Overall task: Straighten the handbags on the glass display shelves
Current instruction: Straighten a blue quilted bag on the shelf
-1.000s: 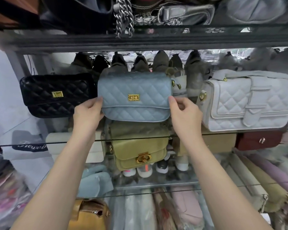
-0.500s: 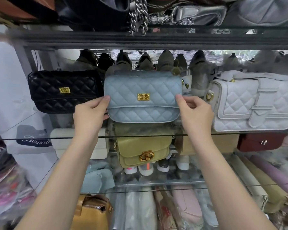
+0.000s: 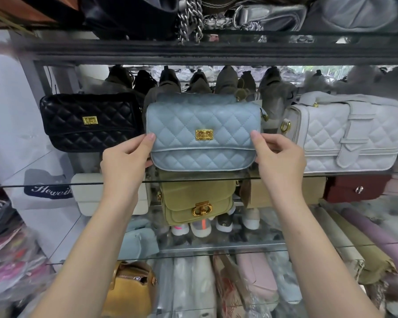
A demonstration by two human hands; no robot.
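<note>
Mid-frame, the left hand and right hand pinch the sides of the blue bag, squaring it on the glass shelf between the black bag and white bag; the lower shelves look undone.

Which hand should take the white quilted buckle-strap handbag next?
Right, likely. The right hand grips the blue quilted handbag on the side nearest the white quilted handbag; the left hand holds the far side.

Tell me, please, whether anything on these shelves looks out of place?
Yes: a metal chain strap spills over the front edge of the top shelf. The blue quilted bag, gripped by the left hand and right hand, looks level.
</note>
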